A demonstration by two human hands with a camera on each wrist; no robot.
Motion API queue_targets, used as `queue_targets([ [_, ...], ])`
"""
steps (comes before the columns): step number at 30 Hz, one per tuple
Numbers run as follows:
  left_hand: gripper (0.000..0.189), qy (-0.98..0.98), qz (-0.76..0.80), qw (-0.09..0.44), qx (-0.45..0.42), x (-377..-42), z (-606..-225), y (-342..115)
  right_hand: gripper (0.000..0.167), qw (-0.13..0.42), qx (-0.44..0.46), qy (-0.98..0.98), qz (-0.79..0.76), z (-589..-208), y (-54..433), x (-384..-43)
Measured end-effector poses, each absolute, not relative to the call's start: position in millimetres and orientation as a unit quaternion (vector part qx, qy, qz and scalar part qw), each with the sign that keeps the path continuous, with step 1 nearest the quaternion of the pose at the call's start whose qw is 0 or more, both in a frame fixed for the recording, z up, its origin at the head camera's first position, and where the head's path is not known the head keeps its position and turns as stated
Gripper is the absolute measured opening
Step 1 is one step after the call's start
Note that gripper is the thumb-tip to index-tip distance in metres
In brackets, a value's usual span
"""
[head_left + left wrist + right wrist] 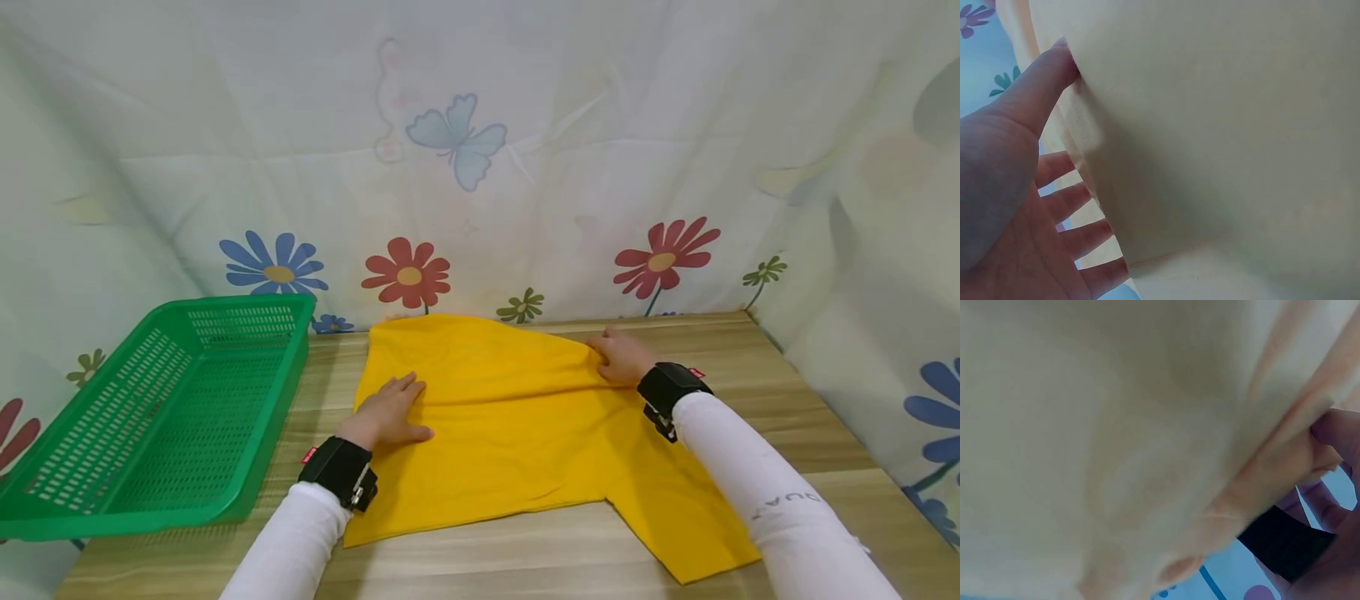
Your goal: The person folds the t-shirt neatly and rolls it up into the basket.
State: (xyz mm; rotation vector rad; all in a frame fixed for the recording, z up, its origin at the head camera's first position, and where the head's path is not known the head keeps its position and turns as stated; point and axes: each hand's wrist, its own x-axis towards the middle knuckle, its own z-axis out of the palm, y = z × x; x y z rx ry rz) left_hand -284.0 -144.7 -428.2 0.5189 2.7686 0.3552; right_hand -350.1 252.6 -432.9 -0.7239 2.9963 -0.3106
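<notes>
A yellow T-shirt (517, 450) lies spread on the table, its upper part doubled over in a long fold and one sleeve pointing to the lower right. My left hand (386, 414) rests on the shirt's left part with fingers spread. In the left wrist view the cloth (1222, 137) looks pale, and its edge hides the fingertips of that hand (1016, 194). At the upper right edge of the fold, my right hand (624, 355) pinches the fabric. The right wrist view shows its thumb (1335, 428) against gathered cloth (1166, 456).
To the left stands a green plastic basket (258, 450) with slotted sides. A white curtain (555, 208) printed with flowers hangs behind and beside the wood-grain table (810, 433). Black straps (341, 471) are on both wrists.
</notes>
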Motion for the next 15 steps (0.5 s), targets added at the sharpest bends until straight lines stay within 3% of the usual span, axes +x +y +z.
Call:
queue_targets([
  [15,0.079,0.965,0.122,0.137,0.186,-283.5,-430.5,-145.5,0.02,0.026,-0.231,0.963,-0.135,-425.1,254.7,-344.6],
])
